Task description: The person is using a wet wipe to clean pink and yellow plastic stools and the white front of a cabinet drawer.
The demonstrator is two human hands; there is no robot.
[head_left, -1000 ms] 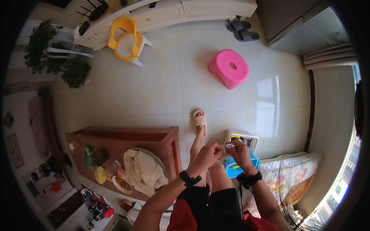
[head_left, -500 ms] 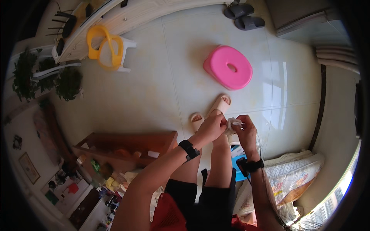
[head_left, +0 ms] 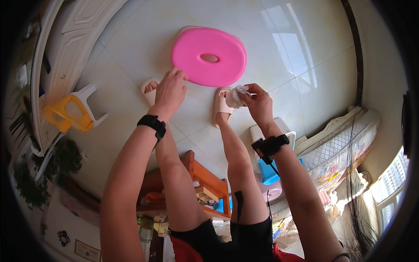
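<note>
The right hand (head_left: pixel 258 104) is pinching a white wad (head_left: pixel 237 96) over one slipper (head_left: pixel 221 106); a firm, gentle hold should be suiting it. The left hand (head_left: pixel 170 91) is hanging at the edge of the stool (head_left: pixel 214 73); whether it is gripping, one cannot tell.

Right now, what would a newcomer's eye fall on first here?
Probably the bright pink stool on the pale tiled floor, upper middle of the view, with the left hand at its lower left edge. Next, perhaps, the crumpled white wad pinched in the right hand, just below the stool's right side. The yellow-and-white chair stands out at far left.
</note>
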